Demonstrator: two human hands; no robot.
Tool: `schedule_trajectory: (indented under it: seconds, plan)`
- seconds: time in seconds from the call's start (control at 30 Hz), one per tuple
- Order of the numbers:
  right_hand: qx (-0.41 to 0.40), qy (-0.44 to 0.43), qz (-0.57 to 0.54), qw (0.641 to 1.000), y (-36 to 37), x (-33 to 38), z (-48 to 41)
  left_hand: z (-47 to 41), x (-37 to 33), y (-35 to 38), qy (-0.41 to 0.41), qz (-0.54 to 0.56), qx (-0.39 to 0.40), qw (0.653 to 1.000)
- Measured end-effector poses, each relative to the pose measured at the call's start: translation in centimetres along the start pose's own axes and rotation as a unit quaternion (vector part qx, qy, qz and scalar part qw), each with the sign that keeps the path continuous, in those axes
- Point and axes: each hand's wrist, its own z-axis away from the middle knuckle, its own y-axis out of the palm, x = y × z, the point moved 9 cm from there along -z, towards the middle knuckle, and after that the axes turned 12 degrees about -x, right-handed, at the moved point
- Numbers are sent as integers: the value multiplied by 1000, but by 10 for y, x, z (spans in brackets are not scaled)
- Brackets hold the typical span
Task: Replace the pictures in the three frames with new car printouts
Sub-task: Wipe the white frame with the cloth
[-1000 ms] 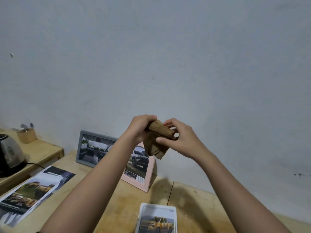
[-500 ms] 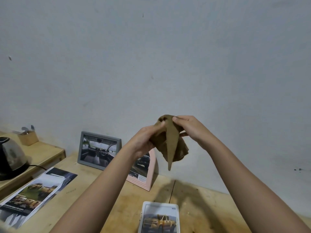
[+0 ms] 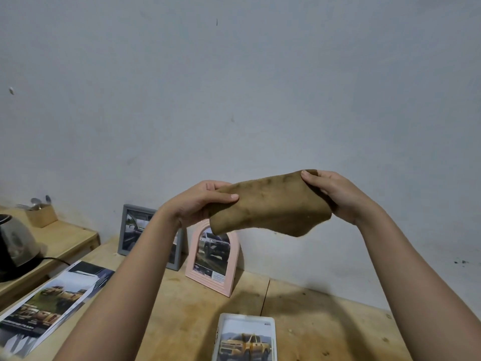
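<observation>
Head view: my left hand pinches one end of the brown cloth, thumb on the near face and fingers behind. My right hand pinches the other end the same way, a little higher. The cloth hangs spread between them, well above the table. I judge I hold it taut like this to open out a flat face for wiping a frame.

Right below the cloth, nearest me, the white frame lies flat and face up with a yellow pickup showing, placed where both hands can work on it. Further back the pink arched frame stands leaning near the wall, with a car picture in it. Just beside it the grey frame stands upright, partly hidden by my left forearm. The car printouts lie on the left of the table, apart from the frames but within reach. All three frames show car pictures, so the swapping looks close to done.
</observation>
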Motion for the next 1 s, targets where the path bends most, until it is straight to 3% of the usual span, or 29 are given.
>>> schedule_trajectory:
  seconds: [0.1,0.3,0.43,0.5,0.63,0.73,0.87,1.0]
  plan:
    - [30,-4,-26,999,5,4,1,2,1,12,-14,31,62,997]
    - [25,-27,24,999,16,9,-1,3,6,46,-18,-66,108,992]
    - [-136,-92,71,984,-10,5,-16,-5,-9,54,27,18,31,999]
    - [-179,-73,44,980,-14,-17,-19,-11,-10,52,36,49,-18,998]
    - [-81,53,-87,991,22,-83,0,-20,-2,45,34,94,-88,991]
    - [-20,92,-157,983,43,-104,13,-20,4,40,38,141,-119,982]
    - [28,245,-266,932,62,-129,20,-19,10,38,35,225,-129,965]
    - [31,235,-357,904,61,-125,18,-15,15,40,21,317,-92,944]
